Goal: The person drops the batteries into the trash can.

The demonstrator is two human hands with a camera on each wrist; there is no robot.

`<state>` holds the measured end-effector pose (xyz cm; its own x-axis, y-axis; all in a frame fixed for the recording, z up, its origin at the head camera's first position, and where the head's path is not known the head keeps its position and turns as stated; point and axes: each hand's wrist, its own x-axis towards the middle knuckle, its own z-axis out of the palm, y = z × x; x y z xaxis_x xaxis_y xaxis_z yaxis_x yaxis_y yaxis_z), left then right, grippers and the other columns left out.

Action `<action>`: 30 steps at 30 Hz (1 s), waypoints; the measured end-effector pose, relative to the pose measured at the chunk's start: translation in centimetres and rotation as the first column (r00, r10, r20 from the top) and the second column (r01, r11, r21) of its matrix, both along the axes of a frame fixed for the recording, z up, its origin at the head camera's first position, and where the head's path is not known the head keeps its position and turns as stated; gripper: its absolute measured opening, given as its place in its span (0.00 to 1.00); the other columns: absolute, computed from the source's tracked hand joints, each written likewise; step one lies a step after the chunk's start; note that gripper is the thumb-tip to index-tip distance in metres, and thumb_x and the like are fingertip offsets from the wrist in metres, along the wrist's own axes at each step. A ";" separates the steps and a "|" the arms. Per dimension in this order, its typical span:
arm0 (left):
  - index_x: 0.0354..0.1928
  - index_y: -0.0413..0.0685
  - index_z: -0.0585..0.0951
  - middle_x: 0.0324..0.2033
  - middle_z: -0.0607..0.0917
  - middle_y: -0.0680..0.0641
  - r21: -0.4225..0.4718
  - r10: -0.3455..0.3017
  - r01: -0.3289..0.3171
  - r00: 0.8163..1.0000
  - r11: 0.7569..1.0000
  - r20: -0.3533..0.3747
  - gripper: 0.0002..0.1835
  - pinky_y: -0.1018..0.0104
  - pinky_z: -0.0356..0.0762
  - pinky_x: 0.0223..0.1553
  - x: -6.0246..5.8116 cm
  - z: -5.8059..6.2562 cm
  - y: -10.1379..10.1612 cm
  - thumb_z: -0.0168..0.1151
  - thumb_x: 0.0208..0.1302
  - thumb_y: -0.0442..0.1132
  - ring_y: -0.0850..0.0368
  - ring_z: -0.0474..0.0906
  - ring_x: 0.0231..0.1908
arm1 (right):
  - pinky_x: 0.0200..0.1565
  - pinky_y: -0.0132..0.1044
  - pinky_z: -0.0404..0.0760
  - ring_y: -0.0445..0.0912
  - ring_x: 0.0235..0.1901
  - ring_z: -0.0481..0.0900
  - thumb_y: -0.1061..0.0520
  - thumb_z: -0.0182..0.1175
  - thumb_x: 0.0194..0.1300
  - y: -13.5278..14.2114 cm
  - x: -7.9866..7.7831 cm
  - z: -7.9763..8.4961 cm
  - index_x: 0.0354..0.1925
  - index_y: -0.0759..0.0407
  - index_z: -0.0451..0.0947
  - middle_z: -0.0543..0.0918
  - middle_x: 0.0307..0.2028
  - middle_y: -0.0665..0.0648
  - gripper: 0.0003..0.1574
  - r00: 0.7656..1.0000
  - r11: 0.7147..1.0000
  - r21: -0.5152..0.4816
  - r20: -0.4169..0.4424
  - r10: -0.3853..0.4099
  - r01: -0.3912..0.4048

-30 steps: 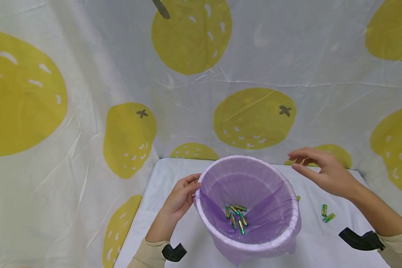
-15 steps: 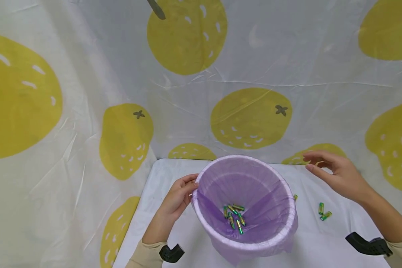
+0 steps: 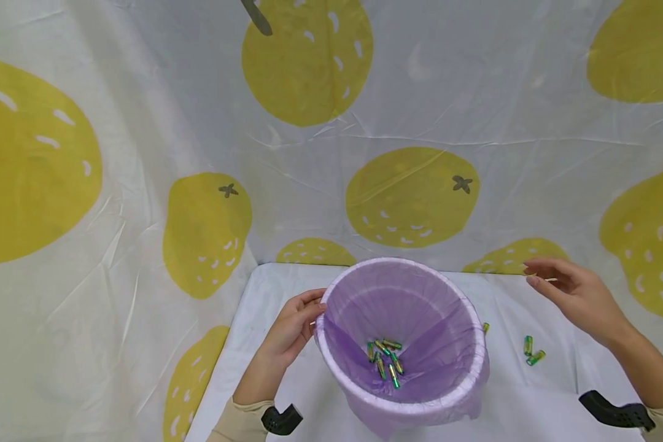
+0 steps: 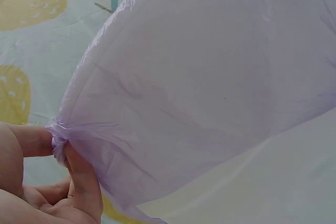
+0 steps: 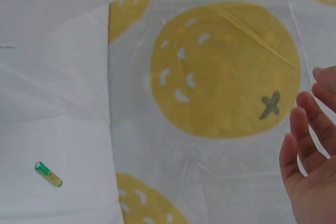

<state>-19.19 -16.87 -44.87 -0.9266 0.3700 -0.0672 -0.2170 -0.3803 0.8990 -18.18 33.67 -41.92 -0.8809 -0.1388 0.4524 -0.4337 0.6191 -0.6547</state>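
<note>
Bin (image 3: 420,407) is placed on the white-covered table (image 3: 530,402), slightly right of centre in head view. It's lined with a thin purple liner (image 3: 403,301), folded over the rim, with loose film hung down outside. Several small green-and-yellow cylinders (image 3: 393,376), battery-like, are piled loosely at the bottom of the bin, on the liner.

Left hand (image 3: 289,326) is set at the bin's left rim. In left wrist view, fingers are clamped: a bunched fold of the liner is pinched between thumb and fingertips.

Right hand (image 3: 582,298) is held raised to the right, well apart from the bin. Fingers are loosely bent, thumb and forefinger apart.

More cylinders are seen on the table: a pair (image 3: 532,352) lying near each other below the right hand, and one (image 3: 486,328) partly hidden by the bin's right rim.

Behind, everything is backed by a pale sheet (image 3: 304,166) printed with yellow fruit. A black device is worn at each wrist, left (image 3: 282,420) and right (image 3: 616,410), by the beige sleeves (image 3: 242,420).
</note>
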 end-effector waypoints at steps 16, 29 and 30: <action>0.66 0.25 0.68 0.45 0.82 0.43 0.033 -0.011 0.011 1.000 0.999 -0.016 0.22 0.70 0.83 0.38 0.1 0.0 0.0 0.54 0.72 0.23 0.57 0.83 0.40 | 0.40 0.16 0.75 0.28 0.40 0.78 0.68 0.65 0.70 2.9 1.0 -4.4 0.55 0.60 0.81 0.83 0.41 0.37 0.17 0.990 0.990 -0.100 0.104 -0.092 0.102; 0.65 0.26 0.69 0.47 0.82 0.43 0.077 -0.014 0.015 1.000 0.997 -0.009 0.22 0.69 0.84 0.39 0.0 -0.5 0.0 0.54 0.71 0.23 0.56 0.82 0.42 | 0.38 0.16 0.75 0.27 0.40 0.75 0.63 0.65 0.72 4.7 1.1 -8.3 0.56 0.56 0.80 0.80 0.41 0.31 0.16 0.971 0.981 -0.066 0.169 -0.168 0.181; 0.65 0.26 0.69 0.46 0.82 0.43 0.083 -0.015 0.016 1.000 0.996 -0.006 0.21 0.69 0.84 0.39 0.0 -0.5 0.0 0.54 0.72 0.23 0.56 0.82 0.41 | 0.38 0.16 0.75 0.26 0.40 0.74 0.62 0.65 0.73 4.9 1.2 -8.6 0.57 0.57 0.80 0.80 0.41 0.30 0.16 0.967 0.980 -0.062 0.183 -0.176 0.190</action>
